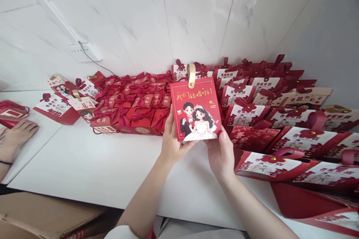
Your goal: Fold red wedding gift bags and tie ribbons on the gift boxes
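Note:
Above the white table [112, 168] I hold up a red wedding gift box [193, 101] printed with a cartoon bride and groom and gold writing. A gold strap handle with a metal stud tops it. My left hand [175, 140] grips its left side and lower edge. On the opposite side my right hand [221, 153] clasps the lower right corner, thumb in front. The fingers behind the box are partly hidden. Just past it stand rows of small red ribbon-tied boxes [140, 101], and to the right many red-and-white gift boxes [246, 115] with ribbon loops.
At the far left another person's hand [21, 132] rests by a red box [14, 110]. A few more boxes [57, 108] stand left of the rows. A wall socket [84, 52] with a grey cable sits behind. Below the table edge lies a cardboard box [47, 213].

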Motion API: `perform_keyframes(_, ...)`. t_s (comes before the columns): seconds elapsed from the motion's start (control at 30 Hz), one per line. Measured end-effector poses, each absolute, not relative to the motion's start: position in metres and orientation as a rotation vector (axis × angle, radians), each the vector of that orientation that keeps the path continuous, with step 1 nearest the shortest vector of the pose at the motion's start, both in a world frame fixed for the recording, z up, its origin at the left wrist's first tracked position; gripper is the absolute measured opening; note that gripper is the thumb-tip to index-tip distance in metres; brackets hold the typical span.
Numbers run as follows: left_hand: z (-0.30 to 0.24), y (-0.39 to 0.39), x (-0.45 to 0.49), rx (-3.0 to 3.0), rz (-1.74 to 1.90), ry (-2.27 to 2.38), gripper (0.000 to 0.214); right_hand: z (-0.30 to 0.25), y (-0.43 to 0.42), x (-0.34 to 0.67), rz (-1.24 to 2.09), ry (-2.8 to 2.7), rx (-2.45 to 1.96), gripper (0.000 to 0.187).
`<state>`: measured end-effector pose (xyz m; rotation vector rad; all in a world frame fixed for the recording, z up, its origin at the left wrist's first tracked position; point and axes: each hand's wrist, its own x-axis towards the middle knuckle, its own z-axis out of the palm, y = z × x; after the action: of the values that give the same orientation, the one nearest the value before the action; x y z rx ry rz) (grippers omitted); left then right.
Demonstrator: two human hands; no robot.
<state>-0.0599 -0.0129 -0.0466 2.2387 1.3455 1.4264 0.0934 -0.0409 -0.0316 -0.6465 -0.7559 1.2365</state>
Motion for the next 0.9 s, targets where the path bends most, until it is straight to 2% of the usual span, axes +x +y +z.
perform_keyframes(0.3, -0.056, -0.012, -0.061, 2.126, 1.481, 1.345, 0.086, -0.037, -0.041, 0.095, 1.2, -0.766, -0.655, 0.039)
perform_keyframes(0.5, -0.048, -0.014, -0.059, 2.217, 1.36, 1.221, 0.073, -0.036, -0.04, 0.097, 1.219, -0.721, -0.59, 0.043)
perform_keyframes(0.7, -0.046, -0.01, -0.057, 2.229, 1.363, 0.906, 0.089, -0.038, -0.038, 0.098, 1.214, -0.643, -0.56, 0.042)
perform_keyframes(0.8, -0.051, -0.013, -0.059, 2.049, 1.442, 0.812, 0.084, -0.043, -0.036, 0.097, 1.187, -0.673, -0.55, 0.04)
perform_keyframes(0.9, -0.049, -0.017, -0.062, 1.758, 1.685, 0.858, 0.064, -0.051, -0.034, 0.097, 1.158, -0.746, -0.639, 0.043)
